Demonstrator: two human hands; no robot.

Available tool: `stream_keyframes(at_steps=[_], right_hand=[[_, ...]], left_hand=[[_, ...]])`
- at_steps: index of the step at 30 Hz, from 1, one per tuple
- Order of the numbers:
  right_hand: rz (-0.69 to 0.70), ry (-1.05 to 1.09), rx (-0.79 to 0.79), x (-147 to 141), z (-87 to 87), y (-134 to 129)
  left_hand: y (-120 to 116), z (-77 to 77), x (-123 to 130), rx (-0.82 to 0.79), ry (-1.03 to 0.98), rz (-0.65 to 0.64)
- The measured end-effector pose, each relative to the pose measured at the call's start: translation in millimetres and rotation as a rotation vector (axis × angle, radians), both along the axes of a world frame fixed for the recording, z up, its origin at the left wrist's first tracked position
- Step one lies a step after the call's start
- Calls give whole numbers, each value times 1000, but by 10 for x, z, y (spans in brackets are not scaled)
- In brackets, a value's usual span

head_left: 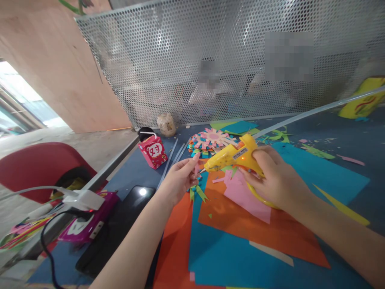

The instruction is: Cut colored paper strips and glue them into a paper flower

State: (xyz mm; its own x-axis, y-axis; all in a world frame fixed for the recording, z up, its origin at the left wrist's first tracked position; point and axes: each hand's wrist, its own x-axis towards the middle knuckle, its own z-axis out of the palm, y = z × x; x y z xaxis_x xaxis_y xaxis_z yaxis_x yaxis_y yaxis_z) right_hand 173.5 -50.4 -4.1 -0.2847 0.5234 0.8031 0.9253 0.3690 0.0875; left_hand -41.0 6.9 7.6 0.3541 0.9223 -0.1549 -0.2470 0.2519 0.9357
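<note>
My right hand [275, 172] is wrapped round a yellow hot glue gun [225, 156] whose small light glows orange. A long clear glue stick [313, 114] runs out of its back end. The nozzle points left, close to the fingers of my left hand [183, 176]. Those fingers pinch a small paper piece, pink at the top, with green cut strips [200, 194] hanging below; most of it is hidden by the hand. Just behind lies a pile of fringed paper flowers [210, 138]. A pink sheet [245, 196] and an orange sheet [270, 233] lie under the gun.
Blue sheets [228, 261] cover the front of the table. Loose glue sticks [171, 158], a red drink carton [152, 150], a jar [166, 124], a black phone [120, 224] and a purple power strip [90, 220] lie left. A perforated metal screen [180, 52] stands behind.
</note>
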Motion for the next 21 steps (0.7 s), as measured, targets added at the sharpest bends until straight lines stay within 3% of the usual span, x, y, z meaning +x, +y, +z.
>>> stream_keyframes(at_steps=[21], right_hand=[[7, 15, -1, -4, 13, -4]], left_hand=[[-6, 19, -2, -9, 14, -1]])
